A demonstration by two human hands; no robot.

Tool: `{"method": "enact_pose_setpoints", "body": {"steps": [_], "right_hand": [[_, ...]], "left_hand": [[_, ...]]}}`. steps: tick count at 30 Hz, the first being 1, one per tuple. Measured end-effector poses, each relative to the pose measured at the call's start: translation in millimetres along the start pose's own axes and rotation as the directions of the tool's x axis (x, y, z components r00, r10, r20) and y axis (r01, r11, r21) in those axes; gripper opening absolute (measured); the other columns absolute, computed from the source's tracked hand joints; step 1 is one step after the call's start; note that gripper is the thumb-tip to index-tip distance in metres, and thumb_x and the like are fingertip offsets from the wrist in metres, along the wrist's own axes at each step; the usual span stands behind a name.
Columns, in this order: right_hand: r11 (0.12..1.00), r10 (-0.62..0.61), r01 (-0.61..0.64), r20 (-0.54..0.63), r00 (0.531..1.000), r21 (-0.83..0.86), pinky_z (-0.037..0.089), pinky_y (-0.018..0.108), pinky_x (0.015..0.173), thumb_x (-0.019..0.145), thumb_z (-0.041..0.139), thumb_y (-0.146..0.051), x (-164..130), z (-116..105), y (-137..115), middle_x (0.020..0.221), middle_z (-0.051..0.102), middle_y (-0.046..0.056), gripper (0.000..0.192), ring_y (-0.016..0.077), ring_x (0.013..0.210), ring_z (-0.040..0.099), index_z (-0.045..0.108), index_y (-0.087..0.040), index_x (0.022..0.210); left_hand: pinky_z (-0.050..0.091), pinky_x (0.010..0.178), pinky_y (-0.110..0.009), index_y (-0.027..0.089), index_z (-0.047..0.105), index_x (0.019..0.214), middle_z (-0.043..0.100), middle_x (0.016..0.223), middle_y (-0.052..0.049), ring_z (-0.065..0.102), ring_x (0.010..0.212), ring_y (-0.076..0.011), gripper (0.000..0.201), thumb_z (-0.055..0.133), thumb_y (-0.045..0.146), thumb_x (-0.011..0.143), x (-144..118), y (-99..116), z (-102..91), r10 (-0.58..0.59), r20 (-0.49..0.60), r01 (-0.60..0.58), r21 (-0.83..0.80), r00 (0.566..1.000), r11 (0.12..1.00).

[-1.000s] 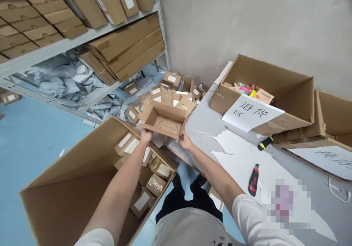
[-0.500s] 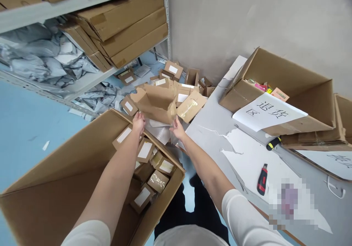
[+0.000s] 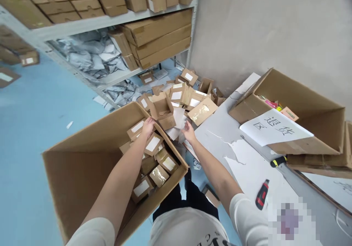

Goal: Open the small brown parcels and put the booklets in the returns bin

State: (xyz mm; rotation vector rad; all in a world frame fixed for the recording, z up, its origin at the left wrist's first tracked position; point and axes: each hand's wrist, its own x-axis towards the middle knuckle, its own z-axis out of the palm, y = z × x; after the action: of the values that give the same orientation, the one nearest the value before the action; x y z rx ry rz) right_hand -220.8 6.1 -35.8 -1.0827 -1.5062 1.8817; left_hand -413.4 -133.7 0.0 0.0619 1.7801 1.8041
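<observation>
My left hand (image 3: 148,126) is at the rim of a large open cardboard box (image 3: 90,187), its fingers bent and loose, partly hidden. Just beyond its fingertips an empty open carton (image 3: 162,108) rests tilted on a heap of small cartons; touching or apart, I cannot tell. My right hand (image 3: 189,131) is open, fingers apart, right of that carton and clear of it, near some white sheets (image 3: 179,118). Under my left forearm, several small taped cartons (image 3: 159,175) with white labels lie inside the large box.
A grey table (image 3: 213,128) on the right carries a red and black utility knife (image 3: 262,194), a yellow and black tool handle (image 3: 278,161) and an open box (image 3: 251,108) with a handwritten sheet. Shelving (image 3: 79,29) with cartons and grey parcels stands at the left, discarded cartons (image 3: 202,112) ahead.
The empty carton has gone from between both hands onto the heap, tipping over. My right hand has come away from it. The view has swung left, showing more shelving and floor.
</observation>
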Motion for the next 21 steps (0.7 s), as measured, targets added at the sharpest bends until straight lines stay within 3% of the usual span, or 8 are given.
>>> {"method": "enact_pose_setpoints", "body": {"steps": [5,9,12,16,21], "right_hand": [[0.991,-0.087,0.102,0.158,0.984,-0.089,0.036,0.047,0.108,0.068,0.070,-0.031,-12.6,21.7,-13.3,0.140,0.048,0.016,0.074,0.0264,0.131,0.044,0.044,-0.019,0.136],[0.989,-0.104,0.132,0.337,0.936,-0.061,0.035,0.045,0.109,0.069,0.069,-0.040,-23.6,50.3,-14.9,0.140,0.048,0.016,0.075,0.0250,0.131,0.044,0.043,-0.017,0.136],[0.986,-0.121,0.159,0.460,0.880,-0.045,0.033,0.041,0.111,0.070,0.069,-0.044,-37.0,68.7,-8.1,0.139,0.048,0.017,0.076,0.0232,0.130,0.045,0.043,-0.016,0.136],[0.985,-0.048,0.135,0.574,0.817,-0.110,0.032,0.041,0.112,0.070,0.069,-0.046,-55.6,86.3,7.2,0.141,0.046,0.015,0.077,0.0231,0.132,0.043,0.043,-0.017,0.137],[0.962,0.044,0.137,0.631,0.775,-0.236,0.030,0.037,0.112,0.074,0.066,-0.044,-63.9,101.4,30.5,0.146,0.041,0.013,0.074,0.0205,0.134,0.040,0.042,-0.017,0.138]], "left_hand": [[0.038,0.107,-0.038,0.018,0.051,0.132,0.042,0.145,-0.013,0.042,0.132,-0.0244,0.064,0.062,0.008,0.069,-39.1,11.5,-57.8,0.012,-0.198,-0.028,-0.078,0.980,0.997],[0.034,0.109,-0.038,0.017,0.051,0.131,0.044,0.143,-0.014,0.044,0.131,-0.0226,0.059,0.063,0.015,0.073,-81.2,7.9,-110.7,-0.002,-0.387,-0.052,-0.129,0.922,0.990],[0.032,0.110,-0.039,0.018,0.054,0.127,0.047,0.141,-0.012,0.045,0.130,-0.0216,0.052,0.064,0.020,0.076,-118.7,-12.1,-141.9,-0.048,-0.515,-0.039,-0.157,0.856,0.987],[0.032,0.110,-0.040,0.019,0.059,0.121,0.055,0.132,-0.011,0.050,0.125,-0.0218,0.046,0.067,0.026,0.076,-167.2,-50.4,-169.6,-0.135,-0.626,-0.004,-0.215,0.768,0.977],[0.035,0.108,-0.039,0.016,0.060,0.117,0.063,0.118,-0.013,0.054,0.120,-0.0215,0.044,0.068,0.032,0.076,-194.4,-87.0,-189.4,-0.202,-0.694,0.011,-0.269,0.692,0.963]]}}
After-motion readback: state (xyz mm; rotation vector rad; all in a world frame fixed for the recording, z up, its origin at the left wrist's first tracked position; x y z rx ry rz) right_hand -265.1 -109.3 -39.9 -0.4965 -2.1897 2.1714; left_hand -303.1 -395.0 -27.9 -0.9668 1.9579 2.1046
